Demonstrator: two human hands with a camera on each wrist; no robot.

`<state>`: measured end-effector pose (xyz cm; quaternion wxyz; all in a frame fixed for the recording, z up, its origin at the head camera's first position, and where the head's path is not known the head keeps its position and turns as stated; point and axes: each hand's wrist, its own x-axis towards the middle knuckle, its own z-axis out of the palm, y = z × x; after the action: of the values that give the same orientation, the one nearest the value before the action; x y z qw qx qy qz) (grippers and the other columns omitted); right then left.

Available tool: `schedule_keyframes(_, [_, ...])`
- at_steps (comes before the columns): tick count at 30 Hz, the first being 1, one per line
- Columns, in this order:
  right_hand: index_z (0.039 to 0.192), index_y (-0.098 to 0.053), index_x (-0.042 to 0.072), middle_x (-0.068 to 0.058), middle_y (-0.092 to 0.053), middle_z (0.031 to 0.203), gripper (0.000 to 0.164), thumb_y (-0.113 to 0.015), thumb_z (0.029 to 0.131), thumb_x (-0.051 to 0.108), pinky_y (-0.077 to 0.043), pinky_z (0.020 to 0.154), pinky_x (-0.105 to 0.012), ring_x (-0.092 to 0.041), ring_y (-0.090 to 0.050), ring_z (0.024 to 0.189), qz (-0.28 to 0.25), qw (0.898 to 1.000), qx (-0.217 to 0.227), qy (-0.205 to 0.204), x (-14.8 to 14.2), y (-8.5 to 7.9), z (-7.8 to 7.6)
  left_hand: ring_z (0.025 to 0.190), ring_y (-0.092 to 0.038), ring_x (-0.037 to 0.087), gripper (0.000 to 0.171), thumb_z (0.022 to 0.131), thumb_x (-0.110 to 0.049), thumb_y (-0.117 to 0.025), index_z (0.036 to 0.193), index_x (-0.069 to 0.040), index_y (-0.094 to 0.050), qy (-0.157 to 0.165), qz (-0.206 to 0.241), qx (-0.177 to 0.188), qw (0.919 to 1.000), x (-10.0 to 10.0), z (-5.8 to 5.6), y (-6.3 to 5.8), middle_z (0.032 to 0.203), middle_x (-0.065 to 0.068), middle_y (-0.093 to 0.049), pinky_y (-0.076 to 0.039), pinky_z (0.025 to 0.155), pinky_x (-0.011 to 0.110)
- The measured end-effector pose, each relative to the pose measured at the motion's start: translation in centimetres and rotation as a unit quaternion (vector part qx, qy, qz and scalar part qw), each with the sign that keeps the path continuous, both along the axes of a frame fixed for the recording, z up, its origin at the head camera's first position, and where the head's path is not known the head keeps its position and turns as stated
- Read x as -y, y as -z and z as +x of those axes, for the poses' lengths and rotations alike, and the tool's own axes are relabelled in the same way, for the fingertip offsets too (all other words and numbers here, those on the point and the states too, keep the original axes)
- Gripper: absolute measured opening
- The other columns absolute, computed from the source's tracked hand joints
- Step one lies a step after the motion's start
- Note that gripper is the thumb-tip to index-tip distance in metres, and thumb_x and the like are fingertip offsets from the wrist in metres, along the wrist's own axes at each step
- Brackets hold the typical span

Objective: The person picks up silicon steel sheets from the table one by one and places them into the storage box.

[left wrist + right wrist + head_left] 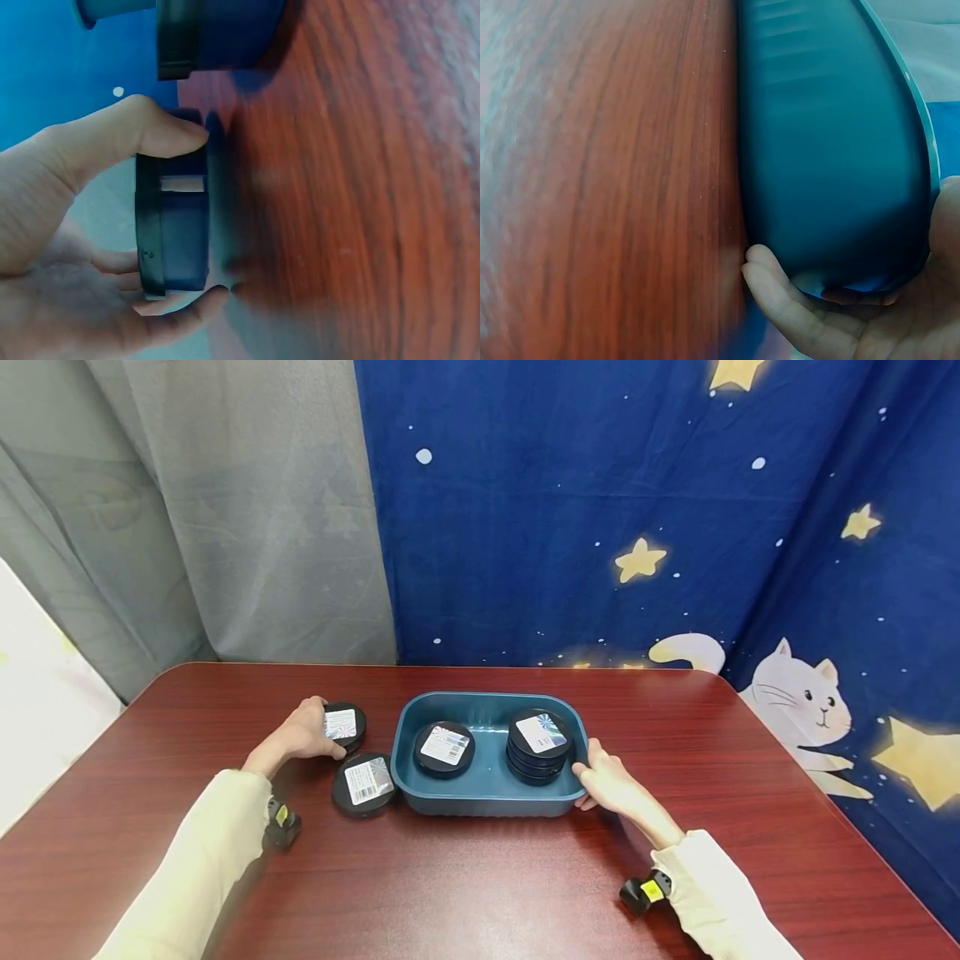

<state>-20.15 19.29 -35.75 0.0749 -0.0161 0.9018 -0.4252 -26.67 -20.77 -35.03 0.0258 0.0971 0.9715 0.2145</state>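
"Gripping something, is it, that left hand [303, 732]?"

"Yes, a flat, round black container with a white printed label [345, 727]. The thumb presses one side of it and the fingers curl round the opposite side. Whether it touches the table [450, 885], I cannot tell."

"What lies nearest to that hand besides?"

"A second flat, round black container, its white and silver label facing up [363, 785]. It sits on the dark red, wood-grained table, just to the hand's right and a little closer to the body."

"And the right hand [603, 777]?"

"That one holds the right-hand end of a teal rectangular plastic bin with rounded corners [487, 807], thumb by the rim and fingers bent round the outer wall."

"Anything in the bin?"

"Just left of the right hand stands a stack of round black containers [538, 747]; I cannot count them surely. Farther left from that hand lies a single round black container with a white barcode label [444, 749]."

"Beyond both hands?"

"Past the table's far edge, a plain grey fabric curtain [277, 510] hangs ahead of the left hand, and a dark blue curtain with yellow stars [525, 510] ahead of the right."
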Motion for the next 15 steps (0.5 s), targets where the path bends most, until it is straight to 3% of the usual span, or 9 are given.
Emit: schedule_keyframes(15, [0.106,-0.034,-0.007,-0.018,-0.055,0.070,0.022,-0.038,0.088,0.004,-0.053,0.048,-0.032,-0.022,-0.061,0.049,-0.001,1.000,0.002,0.001,0.03,-0.07,0.02,0.100,-0.042,0.044,0.086,0.066,-0.024,-0.071,0.125,0.018,-0.026,-0.033,0.081,-0.065,0.9940,0.18,0.96,-0.25,0.114,0.035,-0.040,-0.036,0.087,0.053])
